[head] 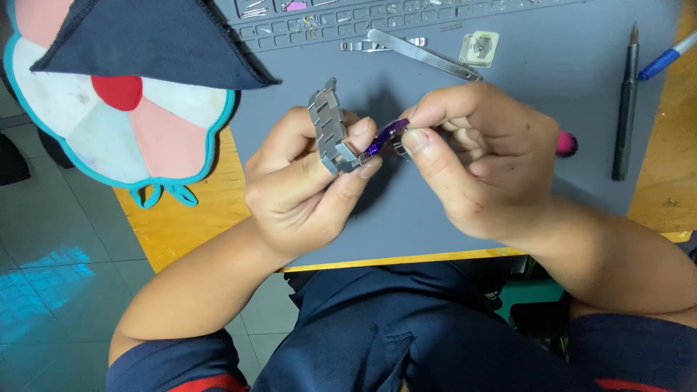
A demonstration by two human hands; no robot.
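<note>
Steel link watch bracelet (328, 125) pinched in your left hand (308, 190) | right hand (483, 160) grips purple-faced watch case (386, 136) at its end | step: likely joining; next needs fine alignment

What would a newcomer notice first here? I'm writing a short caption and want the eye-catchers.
At centre, the left hand pinches a silver metal link band while the right hand holds a small purple piece against it, above a grey mat. At upper left lies a flower-shaped cushion in pink, white and red, partly under a dark cloth.
</note>
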